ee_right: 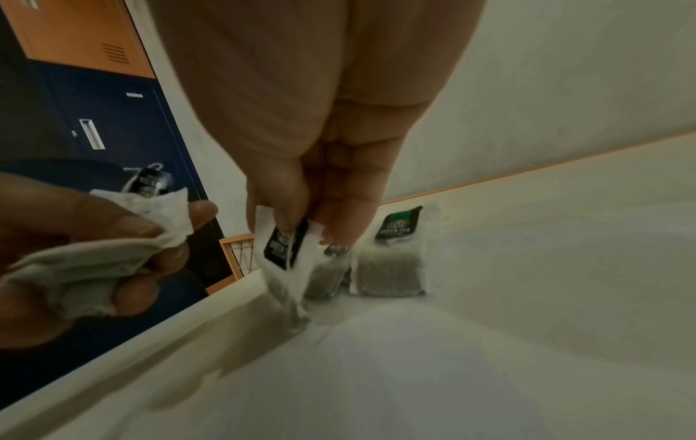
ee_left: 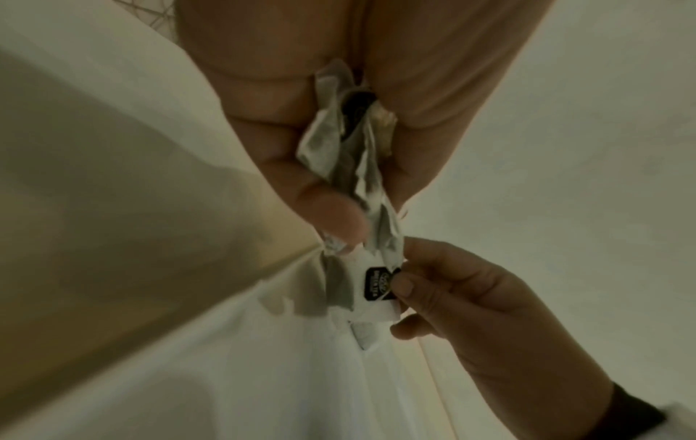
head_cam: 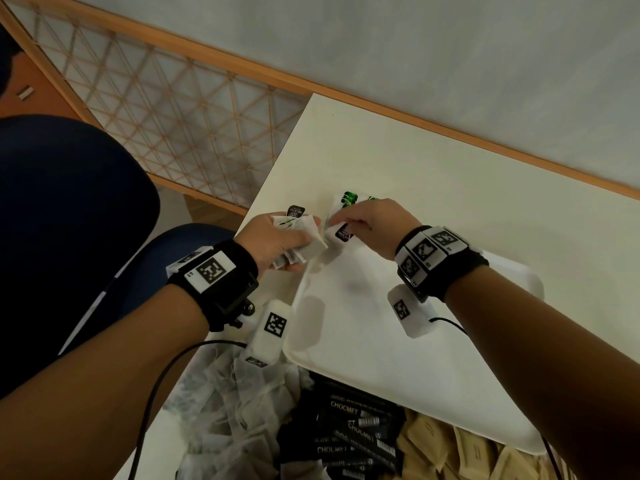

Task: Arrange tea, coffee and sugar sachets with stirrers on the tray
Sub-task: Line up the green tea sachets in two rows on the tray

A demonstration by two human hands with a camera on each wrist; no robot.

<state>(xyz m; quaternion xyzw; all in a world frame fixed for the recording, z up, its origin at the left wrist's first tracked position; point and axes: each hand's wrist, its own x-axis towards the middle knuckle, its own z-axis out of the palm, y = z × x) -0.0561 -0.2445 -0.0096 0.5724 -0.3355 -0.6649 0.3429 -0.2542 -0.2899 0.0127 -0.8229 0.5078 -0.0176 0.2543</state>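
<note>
My left hand [head_cam: 292,239] grips a bundle of white tea bags [head_cam: 304,249] over the far left corner of the white tray [head_cam: 363,334]. In the left wrist view the bundle [ee_left: 339,154] is squeezed between thumb and fingers. My right hand [head_cam: 337,223] pinches one tea bag [ee_right: 288,259] by its top, where a black tag sits, and its lower end touches the tray [ee_right: 414,372] at the corner. Two tea bags with green-and-black tags [ee_right: 391,268] lie flat on the tray just beyond it.
At the table's near edge lie a heap of loose tea bags [head_cam: 235,410], black CHOCMET sachets [head_cam: 353,434] and brown sachets [head_cam: 467,452]. The table's left edge [head_cam: 273,174] drops beside a blue chair [head_cam: 180,244]. A wall runs behind.
</note>
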